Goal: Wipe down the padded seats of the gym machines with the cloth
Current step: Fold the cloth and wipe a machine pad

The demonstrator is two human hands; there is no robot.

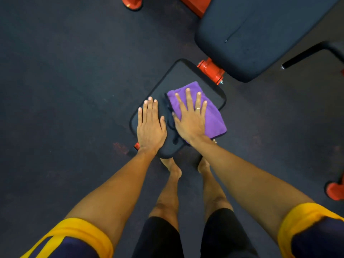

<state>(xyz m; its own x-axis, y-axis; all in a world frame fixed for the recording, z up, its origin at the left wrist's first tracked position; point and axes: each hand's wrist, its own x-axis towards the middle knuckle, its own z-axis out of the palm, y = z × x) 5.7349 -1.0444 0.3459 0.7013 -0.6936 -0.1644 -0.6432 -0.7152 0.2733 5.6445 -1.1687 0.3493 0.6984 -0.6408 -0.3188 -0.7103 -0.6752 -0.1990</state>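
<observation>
Rubber floor (65,71); left hand (150,127) flat on padded seat (184,77); right hand (189,118) presses plush cloth (214,118).

The place was a gym. Dark rubber flooring (65,81) covered the ground, scuffed reddish in patches. A small black padded seat (186,79) sat near a larger black upholstered pad (260,34), with an orange-red painted steel bracket (211,69) between them. An orange-red machine foot (132,3) stood at the top left edge, and a black tubular handle (307,54) jutted out beside the large pad.
</observation>
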